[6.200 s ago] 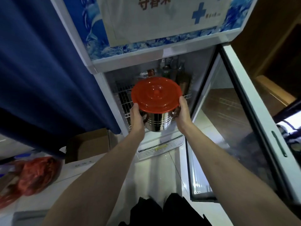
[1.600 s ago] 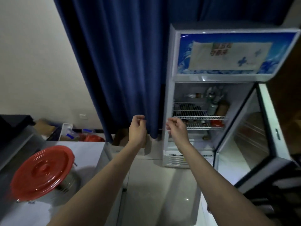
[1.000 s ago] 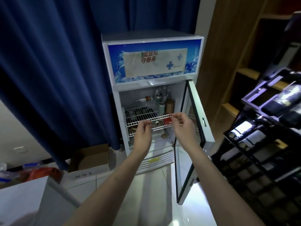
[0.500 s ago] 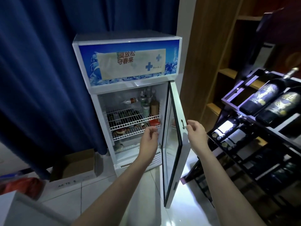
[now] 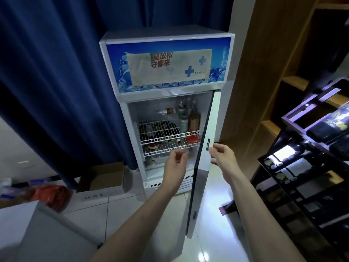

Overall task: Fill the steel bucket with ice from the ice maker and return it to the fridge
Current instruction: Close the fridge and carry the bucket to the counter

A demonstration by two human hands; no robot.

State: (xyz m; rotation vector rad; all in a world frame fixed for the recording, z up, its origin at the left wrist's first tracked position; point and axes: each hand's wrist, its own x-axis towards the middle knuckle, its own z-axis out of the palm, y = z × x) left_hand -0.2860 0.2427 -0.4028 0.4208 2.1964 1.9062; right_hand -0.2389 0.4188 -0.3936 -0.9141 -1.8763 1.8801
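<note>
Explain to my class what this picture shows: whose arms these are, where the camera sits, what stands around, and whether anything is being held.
There is no machine: a person wears one wide-angle camera on the head, looking forward and down, so the two bare arms are their own. The left hand hangs loosely curled in front of the fridge and holds nothing. The right hand touches the outer edge of the fridge door, which stands open; whether it grips the edge I cannot tell. Bottles stand on the wire shelves inside. A blue curtain hangs to the left, a cardboard box sits on the floor, and a wine rack stands to the right. No steel bucket is in view.
</note>
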